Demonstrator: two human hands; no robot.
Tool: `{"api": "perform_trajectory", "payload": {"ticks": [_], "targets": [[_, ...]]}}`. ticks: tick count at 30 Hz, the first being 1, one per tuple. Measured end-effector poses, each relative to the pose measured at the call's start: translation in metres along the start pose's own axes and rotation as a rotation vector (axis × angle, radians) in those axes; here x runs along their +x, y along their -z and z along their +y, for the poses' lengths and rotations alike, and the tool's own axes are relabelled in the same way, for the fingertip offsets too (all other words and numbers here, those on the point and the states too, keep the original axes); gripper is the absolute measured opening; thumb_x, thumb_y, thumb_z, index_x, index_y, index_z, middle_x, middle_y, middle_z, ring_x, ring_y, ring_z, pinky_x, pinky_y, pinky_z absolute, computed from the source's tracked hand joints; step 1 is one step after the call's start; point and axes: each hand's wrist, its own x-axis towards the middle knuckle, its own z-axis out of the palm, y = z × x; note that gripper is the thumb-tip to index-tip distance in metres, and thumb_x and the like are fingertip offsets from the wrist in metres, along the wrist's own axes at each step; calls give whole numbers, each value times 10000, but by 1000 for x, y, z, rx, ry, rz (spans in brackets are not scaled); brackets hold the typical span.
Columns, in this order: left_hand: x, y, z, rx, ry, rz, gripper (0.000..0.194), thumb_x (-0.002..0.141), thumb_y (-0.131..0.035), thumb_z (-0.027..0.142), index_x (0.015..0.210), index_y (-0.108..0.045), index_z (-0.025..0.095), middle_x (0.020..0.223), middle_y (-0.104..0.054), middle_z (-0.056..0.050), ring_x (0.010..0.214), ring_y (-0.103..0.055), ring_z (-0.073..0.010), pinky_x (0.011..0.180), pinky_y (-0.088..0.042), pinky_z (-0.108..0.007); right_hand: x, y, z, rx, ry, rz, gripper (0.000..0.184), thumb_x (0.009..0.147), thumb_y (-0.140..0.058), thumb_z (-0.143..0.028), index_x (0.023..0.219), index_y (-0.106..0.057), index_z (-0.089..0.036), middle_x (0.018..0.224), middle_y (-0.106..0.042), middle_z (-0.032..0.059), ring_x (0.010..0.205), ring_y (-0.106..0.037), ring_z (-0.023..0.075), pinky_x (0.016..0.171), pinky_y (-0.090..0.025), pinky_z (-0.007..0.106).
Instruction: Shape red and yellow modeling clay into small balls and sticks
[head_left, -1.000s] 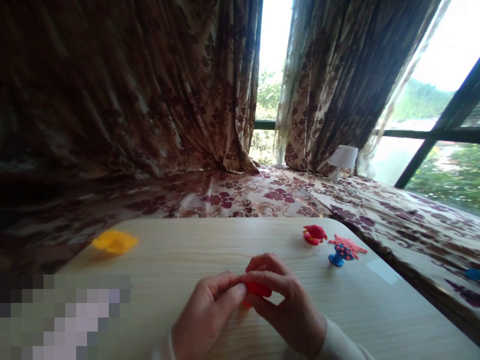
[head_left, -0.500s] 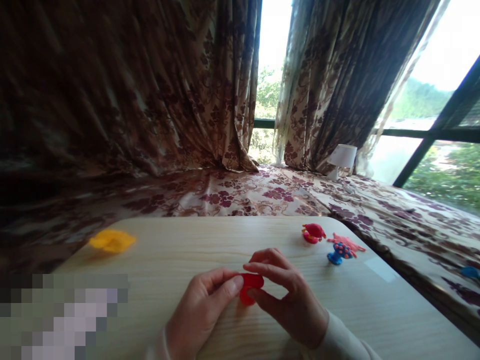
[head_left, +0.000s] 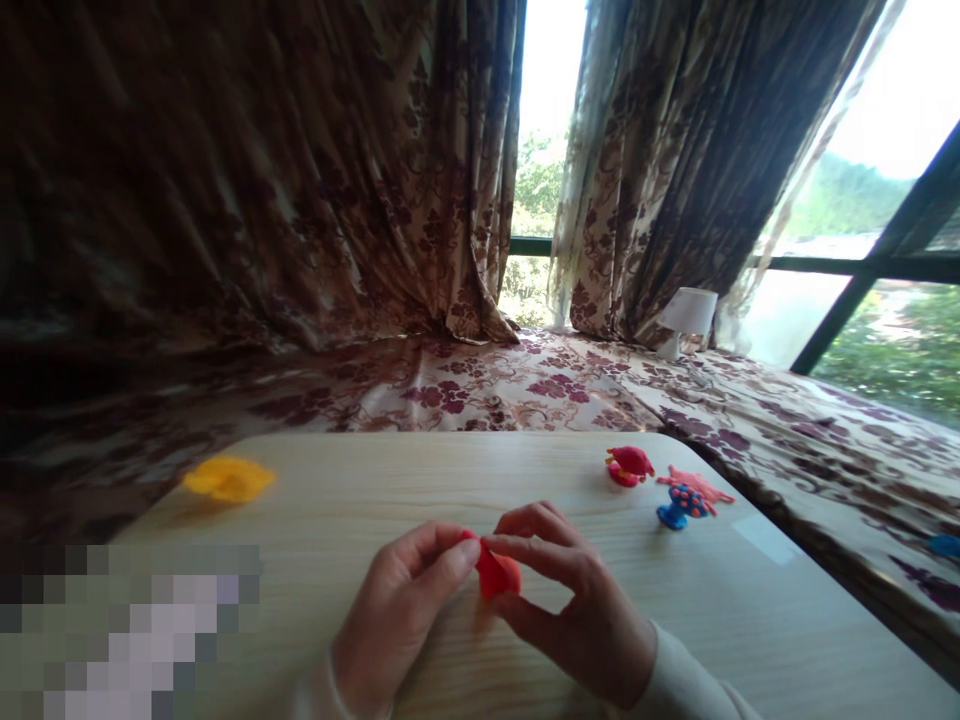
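Between my hands, just above the table, is a small red piece of modelling clay point(head_left: 501, 576) with a thin, bent upper edge and a rounded lower part. My left hand point(head_left: 412, 600) pinches its upper left edge between thumb and forefinger. My right hand point(head_left: 577, 600) curves round it from the other side, forefinger at the top and thumb against the lower edge. The fingertips hide part of the clay.
On the pale wooden table point(head_left: 360, 480) a yellow clay piece point(head_left: 229, 480) lies far left. At the right stand a red clay figure point(head_left: 630, 464), a blue figure with orange dots point(head_left: 681, 506) and a flat pink piece point(head_left: 697, 484). A white lamp point(head_left: 687, 312) stands beyond.
The red clay has turned: its flat upper part, spread sideways before, now tilts up toward my left fingertips, and more of the lower part shows. My right fingers have shifted along it.
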Motion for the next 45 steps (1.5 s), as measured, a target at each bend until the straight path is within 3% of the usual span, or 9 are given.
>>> {"api": "perform_trajectory", "payload": {"ticks": [2,6,10,15,20,26,31,36,45], "targets": [[0,-1,0,-33,1,0,223,746,-614,357,778,-660,141,751,-703,-35,740,-611,-154,740,-462,-238,-1,0,0,-28,-15,10,478,719,-661,-138,1169,-570,-273,1053,-574,60,978,-543,190,844,-474,325],[-1,-3,3,-33,13,-111,214,755,-600,338,747,-659,132,707,-685,-32,702,-599,-154,723,-463,-252,-3,-1,-2,-48,-55,-5,672,667,-676,-117,1284,-458,-270,1240,-467,89,1110,-495,218,933,-438,340],[-1,-3,5,4,-22,-175,225,796,-553,315,801,-688,136,710,-659,-21,718,-576,-147,756,-447,-253,-3,-4,-5,-23,-53,-102,630,651,-675,-100,1231,-506,-280,1231,-460,76,1092,-507,212,935,-434,332],[-3,-4,6,17,-36,-228,241,807,-543,332,829,-678,134,750,-630,-30,758,-549,-156,747,-431,-262,-2,-7,-5,-9,-44,-56,573,662,-638,-51,1179,-519,-267,1152,-512,59,1058,-513,188,915,-447,302],[-3,-5,7,16,-52,-252,232,813,-528,312,771,-669,132,739,-615,-30,741,-526,-145,752,-417,-262,-4,-7,-3,-20,-5,-65,684,636,-658,-52,1251,-455,-271,1208,-480,73,1104,-488,205,932,-438,312],[-4,-5,9,25,-4,-253,243,794,-539,333,731,-661,133,729,-609,-29,733,-522,-147,739,-411,-258,-4,-8,-5,-11,-21,-72,554,647,-665,-63,1143,-525,-266,1163,-508,65,1052,-521,198,911,-453,298],[-5,-5,8,28,-1,-256,252,797,-534,340,753,-668,131,741,-612,-33,730,-520,-148,731,-415,-257,-3,-7,-8,0,-25,-100,585,639,-683,-86,1173,-505,-245,1174,-506,81,1068,-508,210,914,-452,310],[-3,-5,7,28,1,-249,279,789,-548,356,824,-692,119,724,-608,-39,746,-520,-158,740,-419,-270,-2,-9,-9,11,-31,-79,427,705,-609,-61,1091,-556,-235,1089,-538,68,982,-536,179,874,-466,296],[-4,-5,6,15,0,-238,265,767,-578,345,857,-696,126,756,-646,-40,755,-541,-161,738,-430,-263,-2,-10,-8,-11,-30,-66,437,706,-624,-69,1098,-571,-257,1064,-550,51,958,-542,171,848,-474,286]]}}
